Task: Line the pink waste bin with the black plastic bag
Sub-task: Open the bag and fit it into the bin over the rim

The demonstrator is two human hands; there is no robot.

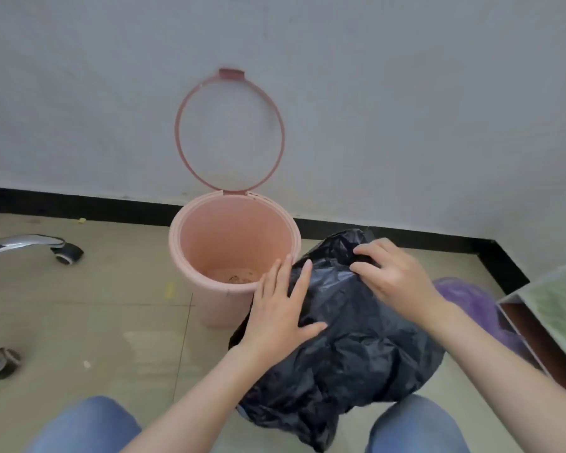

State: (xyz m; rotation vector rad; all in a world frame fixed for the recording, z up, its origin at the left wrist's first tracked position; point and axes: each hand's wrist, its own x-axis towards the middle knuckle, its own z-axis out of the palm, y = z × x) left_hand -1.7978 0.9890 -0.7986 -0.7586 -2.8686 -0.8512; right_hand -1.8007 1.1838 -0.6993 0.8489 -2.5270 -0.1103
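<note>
The pink waste bin (pixel 190 256) stands on the floor against the wall, with its ring lid (pixel 181 109) swung up and crumbs on its bottom. To its right the black plastic bag (pixel 356 348) lies crumpled and bulky on the floor, touching the bin's side. My left hand (pixel 280 308) rests flat on the bag's left part, fingers spread, next to the bin's rim. My right hand (pixel 394 277) pinches a fold of the bag near its far top edge.
A chrome chair base with castor wheels (pixel 67 253) reaches in from the left. A purple bag (pixel 471 299) lies right of the black one, beside a wooden board (pixel 553 318) at the right edge. My knees in jeans (pixel 85 426) are at the bottom.
</note>
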